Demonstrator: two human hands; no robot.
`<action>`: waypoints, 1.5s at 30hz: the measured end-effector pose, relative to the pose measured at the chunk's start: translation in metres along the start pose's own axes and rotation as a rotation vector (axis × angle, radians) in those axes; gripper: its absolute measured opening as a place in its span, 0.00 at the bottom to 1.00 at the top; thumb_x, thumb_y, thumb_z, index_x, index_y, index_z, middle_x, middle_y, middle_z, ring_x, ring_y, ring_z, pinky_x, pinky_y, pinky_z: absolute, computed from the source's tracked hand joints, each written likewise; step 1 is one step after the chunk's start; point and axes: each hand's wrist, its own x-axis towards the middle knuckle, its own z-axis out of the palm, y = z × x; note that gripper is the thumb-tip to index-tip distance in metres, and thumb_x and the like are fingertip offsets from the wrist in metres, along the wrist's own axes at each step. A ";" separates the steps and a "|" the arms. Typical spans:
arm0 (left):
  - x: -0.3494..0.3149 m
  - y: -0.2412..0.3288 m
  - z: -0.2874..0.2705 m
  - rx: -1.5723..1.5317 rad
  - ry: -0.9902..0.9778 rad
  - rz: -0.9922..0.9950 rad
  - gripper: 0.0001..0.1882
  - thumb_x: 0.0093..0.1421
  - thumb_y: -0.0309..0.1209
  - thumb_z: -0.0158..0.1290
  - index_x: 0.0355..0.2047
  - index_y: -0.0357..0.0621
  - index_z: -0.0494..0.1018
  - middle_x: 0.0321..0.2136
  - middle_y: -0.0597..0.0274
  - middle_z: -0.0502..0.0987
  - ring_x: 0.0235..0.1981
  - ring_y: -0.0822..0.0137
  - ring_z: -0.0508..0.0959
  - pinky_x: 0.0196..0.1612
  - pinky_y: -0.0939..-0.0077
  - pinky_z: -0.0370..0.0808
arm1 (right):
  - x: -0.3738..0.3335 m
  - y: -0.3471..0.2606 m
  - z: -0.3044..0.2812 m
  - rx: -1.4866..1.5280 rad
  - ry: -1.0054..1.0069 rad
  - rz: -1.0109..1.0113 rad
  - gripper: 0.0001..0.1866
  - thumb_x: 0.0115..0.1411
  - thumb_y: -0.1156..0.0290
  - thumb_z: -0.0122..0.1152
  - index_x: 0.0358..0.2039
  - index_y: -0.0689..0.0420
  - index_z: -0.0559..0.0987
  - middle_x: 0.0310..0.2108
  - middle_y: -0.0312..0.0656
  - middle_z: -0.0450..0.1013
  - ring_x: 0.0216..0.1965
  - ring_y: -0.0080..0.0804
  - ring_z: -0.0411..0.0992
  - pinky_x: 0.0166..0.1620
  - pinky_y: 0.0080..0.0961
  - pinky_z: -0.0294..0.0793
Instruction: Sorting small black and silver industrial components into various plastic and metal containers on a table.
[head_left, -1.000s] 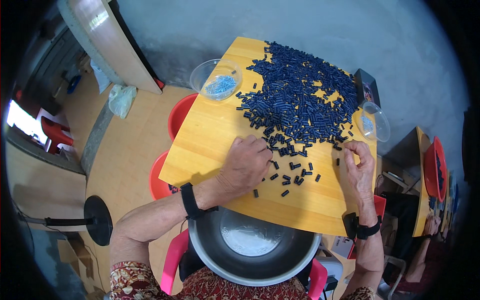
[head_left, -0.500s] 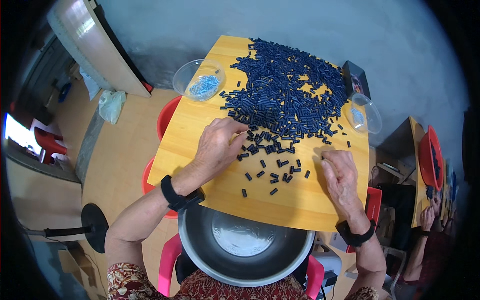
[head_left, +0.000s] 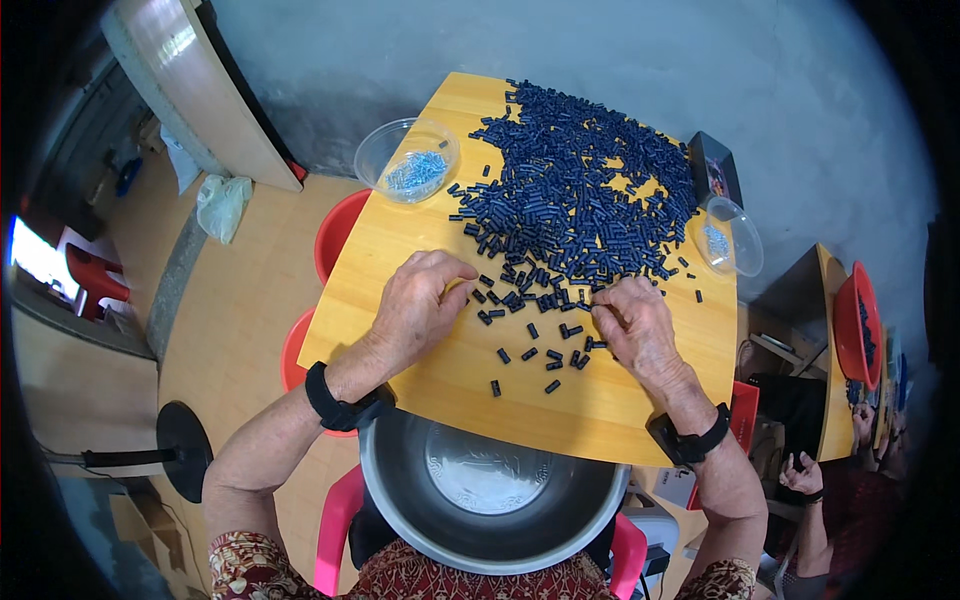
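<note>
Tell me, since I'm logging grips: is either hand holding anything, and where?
Cannot be told: both the left hand and right hand rest curled among the small dark blue pieces, fingertips hidden.

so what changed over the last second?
Both hands moved up the yellow wooden tabletop toward the heap of small dark-blue tubes: left hand curled at its near edge, right hand with fingertips among loose pieces. Whether either grips one cannot be told. Steel bowl and clear plastic bowls stayed put.
</note>
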 end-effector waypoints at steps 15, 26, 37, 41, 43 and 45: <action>-0.008 0.014 -0.008 -0.047 -0.078 -0.015 0.23 0.62 0.29 0.57 0.57 0.35 0.69 0.52 0.43 0.75 0.54 0.49 0.75 0.56 0.61 0.73 | -0.002 0.068 -0.033 0.311 0.342 0.409 0.08 0.58 0.76 0.63 0.37 0.65 0.80 0.34 0.44 0.76 0.34 0.31 0.75 0.41 0.25 0.75; -0.049 0.035 -0.042 -0.118 -0.083 -0.050 0.19 0.61 0.25 0.58 0.53 0.37 0.73 0.54 0.46 0.75 0.59 0.50 0.73 0.61 0.61 0.69 | -0.044 -0.036 -0.052 0.128 0.059 0.104 0.07 0.56 0.80 0.62 0.36 0.65 0.79 0.33 0.50 0.76 0.37 0.48 0.74 0.42 0.35 0.73; -0.114 0.045 -0.068 -0.077 0.060 -0.146 0.17 0.58 0.23 0.59 0.49 0.37 0.75 0.45 0.49 0.78 0.48 0.51 0.78 0.51 0.64 0.75 | -0.066 -0.100 -0.025 0.168 -0.147 -0.185 0.14 0.50 0.80 0.65 0.39 0.63 0.79 0.37 0.47 0.75 0.38 0.45 0.73 0.43 0.37 0.73; -0.129 0.050 -0.070 -0.085 0.037 -0.177 0.17 0.59 0.22 0.57 0.50 0.36 0.76 0.46 0.49 0.78 0.49 0.53 0.78 0.54 0.66 0.73 | -0.065 -0.101 -0.015 0.212 -0.122 -0.150 0.12 0.51 0.80 0.65 0.38 0.62 0.79 0.35 0.46 0.75 0.37 0.44 0.72 0.42 0.37 0.73; -0.134 0.049 -0.068 -0.155 0.036 -0.189 0.17 0.59 0.22 0.57 0.50 0.36 0.76 0.46 0.49 0.78 0.49 0.54 0.78 0.53 0.66 0.73 | -0.054 -0.108 -0.004 0.228 -0.111 -0.170 0.11 0.52 0.80 0.65 0.38 0.61 0.79 0.35 0.45 0.75 0.36 0.44 0.72 0.42 0.36 0.73; -0.135 0.049 -0.064 -0.145 0.050 -0.194 0.17 0.58 0.21 0.58 0.49 0.36 0.76 0.45 0.49 0.78 0.48 0.53 0.78 0.51 0.66 0.74 | -0.049 -0.111 0.001 0.242 -0.099 -0.188 0.11 0.52 0.80 0.65 0.37 0.61 0.79 0.35 0.44 0.75 0.36 0.44 0.72 0.41 0.36 0.73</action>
